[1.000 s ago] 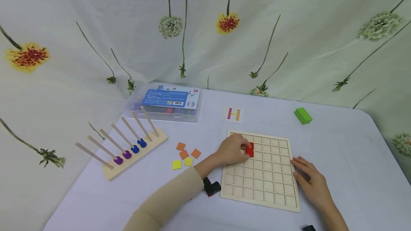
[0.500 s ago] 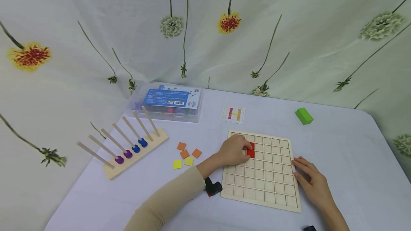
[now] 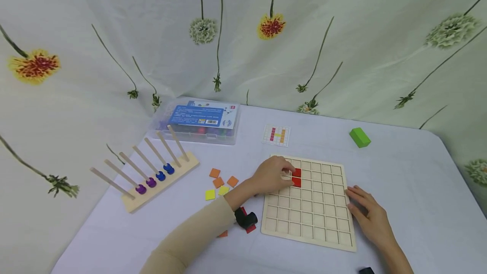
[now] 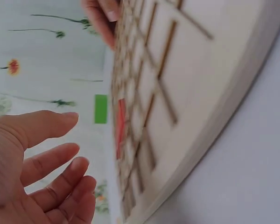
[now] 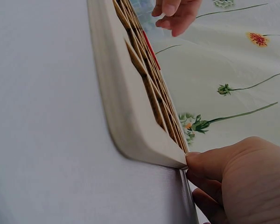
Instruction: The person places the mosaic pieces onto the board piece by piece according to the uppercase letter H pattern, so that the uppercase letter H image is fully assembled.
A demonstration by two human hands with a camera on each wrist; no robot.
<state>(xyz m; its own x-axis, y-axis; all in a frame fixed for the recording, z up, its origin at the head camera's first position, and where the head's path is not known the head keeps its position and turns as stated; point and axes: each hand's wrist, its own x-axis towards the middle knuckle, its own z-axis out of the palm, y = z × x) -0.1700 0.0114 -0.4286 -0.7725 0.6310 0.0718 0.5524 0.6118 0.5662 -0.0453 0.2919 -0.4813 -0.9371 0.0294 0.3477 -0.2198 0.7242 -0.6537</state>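
Note:
In the head view a pale wooden grid board (image 3: 317, 212) lies flat on the cloth. Two red square tiles (image 3: 296, 182) sit side by side in its cells towards the upper left. My left hand (image 3: 271, 175) hovers just left of these tiles. Its thumb and fingers stand apart with nothing between them in the left wrist view, where the tiles show as a red strip (image 4: 121, 128). At the board's right edge my right hand (image 3: 370, 215) rests, thumb and fingertips touching the rim; the right wrist view shows its thumb (image 5: 210, 161) against that edge.
Left of the board lie several loose orange (image 3: 214, 173) and yellow tiles (image 3: 210, 195), plus red ones (image 3: 251, 228) partly behind the black wrist camera (image 3: 247, 220). Behind stand a pegged bead rack (image 3: 163, 181), clear plastic box (image 3: 198, 121), pattern card (image 3: 275, 135) and green block (image 3: 359, 137).
My left hand has let go of the red tile and drawn slightly left, leaving both red tiles more exposed. More loose tiles show beneath the left wrist. The right hand keeps its place.

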